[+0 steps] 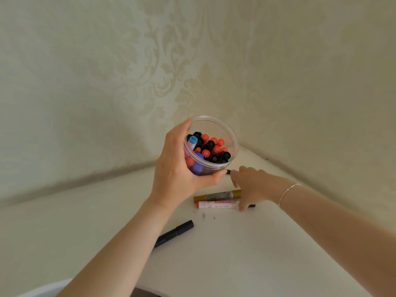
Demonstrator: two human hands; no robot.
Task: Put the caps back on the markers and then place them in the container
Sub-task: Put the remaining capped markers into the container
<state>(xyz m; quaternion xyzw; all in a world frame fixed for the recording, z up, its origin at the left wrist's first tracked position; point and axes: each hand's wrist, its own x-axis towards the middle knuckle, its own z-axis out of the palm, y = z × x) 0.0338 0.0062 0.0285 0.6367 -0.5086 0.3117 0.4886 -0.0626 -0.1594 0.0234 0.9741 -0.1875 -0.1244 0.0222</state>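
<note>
Gripping the marker-filled container [211, 144] above the table [257, 243], left hand [177, 166] curls round it; right hand [250, 185] pinches a black marker [228, 171] just beside.

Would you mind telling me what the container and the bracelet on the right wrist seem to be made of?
The container, held up by the left hand, looks like clear, glossy plastic: the markers show through its wall and the rim catches light. The bracelet appears to be a thin silvery metal chain, judging by its pale glint, though it is too small to be sure.
</note>
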